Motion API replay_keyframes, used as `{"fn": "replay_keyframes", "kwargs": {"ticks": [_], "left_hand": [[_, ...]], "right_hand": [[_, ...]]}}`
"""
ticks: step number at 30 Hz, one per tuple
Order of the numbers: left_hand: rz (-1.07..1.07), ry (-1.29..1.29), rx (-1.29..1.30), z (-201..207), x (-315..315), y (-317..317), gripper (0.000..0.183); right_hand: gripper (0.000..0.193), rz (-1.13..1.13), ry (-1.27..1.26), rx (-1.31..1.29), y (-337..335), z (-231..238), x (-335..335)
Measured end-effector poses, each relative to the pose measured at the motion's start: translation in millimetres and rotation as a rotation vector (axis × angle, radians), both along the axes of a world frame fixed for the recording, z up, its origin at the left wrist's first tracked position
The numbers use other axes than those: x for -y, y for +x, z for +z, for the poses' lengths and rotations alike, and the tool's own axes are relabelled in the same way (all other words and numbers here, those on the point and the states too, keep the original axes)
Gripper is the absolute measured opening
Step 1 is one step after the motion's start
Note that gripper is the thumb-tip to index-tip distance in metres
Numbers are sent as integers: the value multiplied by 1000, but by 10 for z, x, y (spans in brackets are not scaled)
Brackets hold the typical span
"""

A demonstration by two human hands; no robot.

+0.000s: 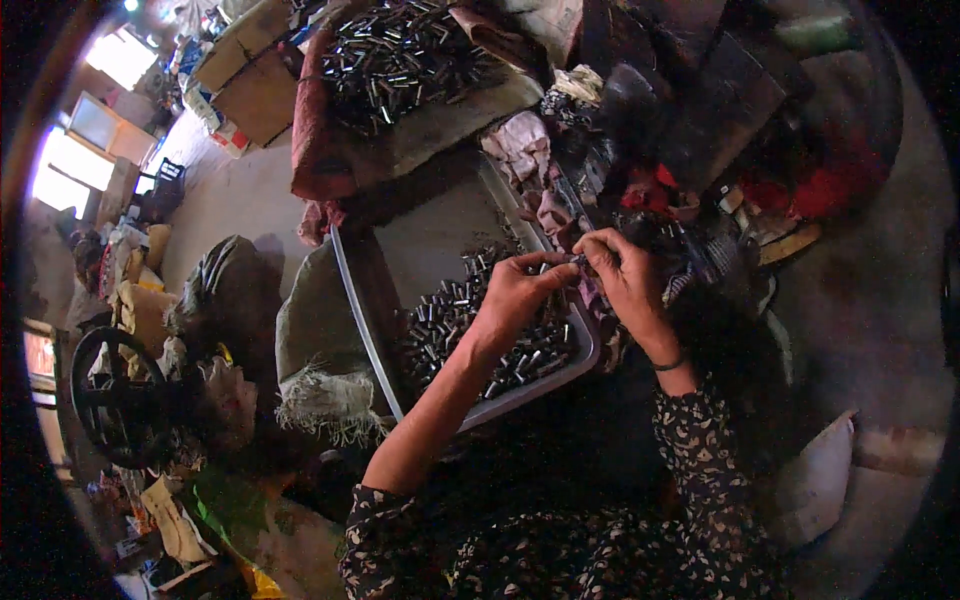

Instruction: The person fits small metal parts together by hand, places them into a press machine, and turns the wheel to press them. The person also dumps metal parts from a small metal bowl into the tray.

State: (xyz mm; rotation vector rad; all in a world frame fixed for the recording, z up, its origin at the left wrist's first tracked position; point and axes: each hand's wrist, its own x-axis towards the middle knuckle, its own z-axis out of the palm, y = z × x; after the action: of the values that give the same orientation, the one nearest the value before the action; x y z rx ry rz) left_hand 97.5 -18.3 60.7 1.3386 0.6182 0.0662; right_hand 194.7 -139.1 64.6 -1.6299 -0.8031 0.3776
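My left hand (522, 290) and my right hand (625, 282) meet over the right side of a pale-rimmed plastic tray (587, 345). Between their fingertips is a small dark metal piece (579, 259), pinched from both sides. Fingers cover most of it, so its exact shape does not show. Below my left hand and forearm, many short shiny metal cylinders (435, 320) lie heaped in the near part of the tray. Crumpled pinkish cloth (553, 215) runs along the tray's right side, close to my right hand.
Beyond the tray, a sack-lined holder (420, 135) bears another heap of metal cylinders (400, 60). A woven sack (315, 330) hangs over the tray's left side. Farther left stands a black handwheel (115, 395). Red cloth (820, 195) and dark machine parts crowd the right.
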Motion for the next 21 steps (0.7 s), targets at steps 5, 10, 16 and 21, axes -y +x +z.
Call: {"fn": "replay_keyframes", "kwargs": {"ticks": [5, 10, 16, 21], "left_hand": [[-15, 27, -31, 110, -14, -36, 22], [-27, -18, -32, 127, -87, -10, 20], [-39, 18, -5, 174, -77, 248, 19], [46, -52, 95, 106, -147, 530, 19]], "right_hand": [[15, -63, -22, 350, 34, 70, 115], [18, -572, -1, 770, 351, 499, 722], [29, -953, 118, 1109, 930, 887, 1177], [55, -1132, 270, 908, 1457, 1035, 1218]]}}
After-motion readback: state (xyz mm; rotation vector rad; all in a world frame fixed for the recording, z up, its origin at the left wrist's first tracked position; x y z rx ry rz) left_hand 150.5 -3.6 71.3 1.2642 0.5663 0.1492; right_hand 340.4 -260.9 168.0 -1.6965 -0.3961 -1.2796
